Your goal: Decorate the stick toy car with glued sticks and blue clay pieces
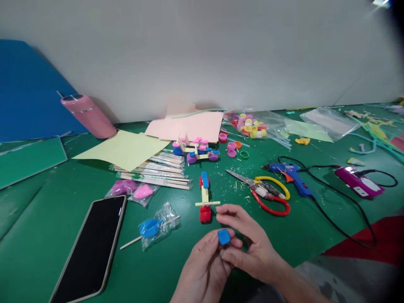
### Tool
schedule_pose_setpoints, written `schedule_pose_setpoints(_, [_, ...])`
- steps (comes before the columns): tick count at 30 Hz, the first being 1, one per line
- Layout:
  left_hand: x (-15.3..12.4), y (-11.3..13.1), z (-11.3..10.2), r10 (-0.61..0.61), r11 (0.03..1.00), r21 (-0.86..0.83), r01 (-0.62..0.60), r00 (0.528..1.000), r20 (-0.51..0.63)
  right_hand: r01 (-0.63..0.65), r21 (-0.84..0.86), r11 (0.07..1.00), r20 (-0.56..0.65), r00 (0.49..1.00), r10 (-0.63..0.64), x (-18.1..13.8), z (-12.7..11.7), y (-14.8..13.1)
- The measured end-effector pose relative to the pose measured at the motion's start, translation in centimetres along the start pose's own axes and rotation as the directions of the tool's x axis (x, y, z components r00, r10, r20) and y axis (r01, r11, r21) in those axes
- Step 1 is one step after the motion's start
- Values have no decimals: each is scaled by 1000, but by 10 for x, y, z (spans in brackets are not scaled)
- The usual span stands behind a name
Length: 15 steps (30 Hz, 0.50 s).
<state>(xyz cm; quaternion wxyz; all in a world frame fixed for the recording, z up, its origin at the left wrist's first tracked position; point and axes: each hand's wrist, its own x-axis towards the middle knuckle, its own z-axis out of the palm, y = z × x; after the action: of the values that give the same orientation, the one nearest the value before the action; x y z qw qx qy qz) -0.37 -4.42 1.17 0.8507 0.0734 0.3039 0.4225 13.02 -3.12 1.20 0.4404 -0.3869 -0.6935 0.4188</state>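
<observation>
A small blue square of modelling clay (224, 237) is pinched between the thumb and fingers of my left hand (205, 265). My right hand (252, 244) curves around it from the right, its thumb and forefinger apart, the thumb by my left fingers. Just beyond my hands stands a small toy scooter (205, 195) with red and blue clay parts and a stick across it. To the left, blue clay (149, 228) lies in a clear bag with a thin wooden stick (131, 243) by it.
Scissors (268, 191) and a blue glue gun (292, 174) with its cable lie at right, near a purple power box (360, 182). A phone (91, 248) rests at left. Behind are wrapped sticks (158, 172), toy vehicles (202, 155), paper (123, 147) and a pink bottle (90, 115).
</observation>
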Motion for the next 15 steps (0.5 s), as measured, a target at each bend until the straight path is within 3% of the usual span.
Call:
schedule_pose_setpoints(3, [0, 2, 1, 9, 1000, -21, -10, 1000, -24, 66, -160, 985, -37, 997, -72, -4, -1, -2])
schedule_pose_setpoints(8, [-1, 4, 5, 40, 994, -101, -51, 994, -104, 143, -491, 860, -112, 968, -225, -6, 3, -9])
schedule_pose_setpoints(15, [-3, 3, 4, 28, 986, -159, -40, 997, -77, 127, -604, 786, -167, 945, -281, 1, 15, -5])
